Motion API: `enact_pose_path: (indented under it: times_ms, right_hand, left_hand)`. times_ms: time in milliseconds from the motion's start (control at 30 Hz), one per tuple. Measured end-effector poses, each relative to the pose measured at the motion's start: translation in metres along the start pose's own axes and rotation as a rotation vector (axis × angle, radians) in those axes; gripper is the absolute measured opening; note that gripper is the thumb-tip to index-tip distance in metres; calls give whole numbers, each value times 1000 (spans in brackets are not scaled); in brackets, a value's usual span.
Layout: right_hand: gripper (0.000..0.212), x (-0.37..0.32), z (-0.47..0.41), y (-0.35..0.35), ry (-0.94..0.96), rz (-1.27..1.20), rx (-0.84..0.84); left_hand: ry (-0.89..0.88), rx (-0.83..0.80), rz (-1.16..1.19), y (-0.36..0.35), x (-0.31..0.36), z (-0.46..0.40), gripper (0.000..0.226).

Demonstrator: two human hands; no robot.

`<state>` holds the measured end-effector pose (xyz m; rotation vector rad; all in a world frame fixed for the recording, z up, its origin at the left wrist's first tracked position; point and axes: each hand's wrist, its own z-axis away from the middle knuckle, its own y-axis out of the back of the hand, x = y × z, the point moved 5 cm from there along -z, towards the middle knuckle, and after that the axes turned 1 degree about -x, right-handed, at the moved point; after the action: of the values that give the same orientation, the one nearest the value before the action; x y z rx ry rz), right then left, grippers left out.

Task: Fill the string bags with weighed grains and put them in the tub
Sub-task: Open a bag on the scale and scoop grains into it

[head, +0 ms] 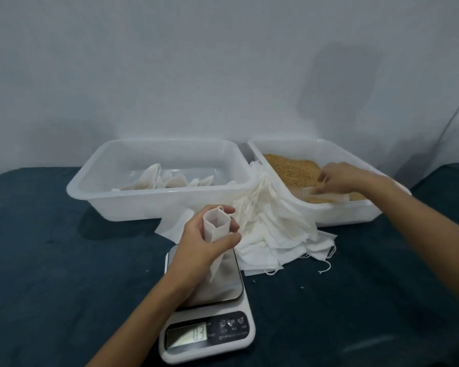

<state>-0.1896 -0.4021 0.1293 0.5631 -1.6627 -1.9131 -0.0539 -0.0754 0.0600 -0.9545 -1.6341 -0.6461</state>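
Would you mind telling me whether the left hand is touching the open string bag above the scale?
Touching. The head view shows the left hand gripping the string bag, its fingers curled round the cloth and holding its mouth open.

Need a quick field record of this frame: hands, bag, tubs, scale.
left hand: holds an open bag upright over the scale
right hand: in the grain tub, fingers on a pale scoop-like piece; grip unclear
grain: brown, fills the right tub
left tub: holds a few bags
spare bags: pile between the tubs, spilling onto the blue cloth
scale display: lit, digits too blurred to read
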Motion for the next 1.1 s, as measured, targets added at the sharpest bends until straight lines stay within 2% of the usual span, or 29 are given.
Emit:
enact_pose_path:
  times_ms: [100, 200, 333, 467, 567, 667, 800, 967, 1100]
  right_hand:
    - [72, 17, -18, -32, -25, 21, -58]
    - [49, 23, -33, -36, -41, 65, 1]
    - [55, 37, -38, -32, -59, 47, 38]
    - [47, 58, -32, -28, -83, -22, 129]
    - [34, 71, -24, -21, -121, 167, 223]
    - [20, 81, -19, -17, -141, 381, 217]
    - [19, 96, -18, -10, -173, 543, 225]
    - [29, 93, -23, -9, 13, 647, 264]
    - [30, 83, -26, -19, 141, 470, 221]
  left_hand:
    - [-11, 8, -10, 0, 1, 0, 36]
    - [2, 8, -14, 0, 2, 0, 35]
    - [21, 18, -30, 2, 4, 0, 38]
    - [21, 27, -24, 2, 3, 0, 40]
    - [25, 21, -29, 1, 3, 0, 41]
    - [25, 26, -25, 1, 4, 0, 42]
    - [23, 32, -11, 2, 4, 0, 38]
    - [25, 37, -31, 3, 4, 0, 35]
    - [24, 37, -41, 2, 4, 0, 37]
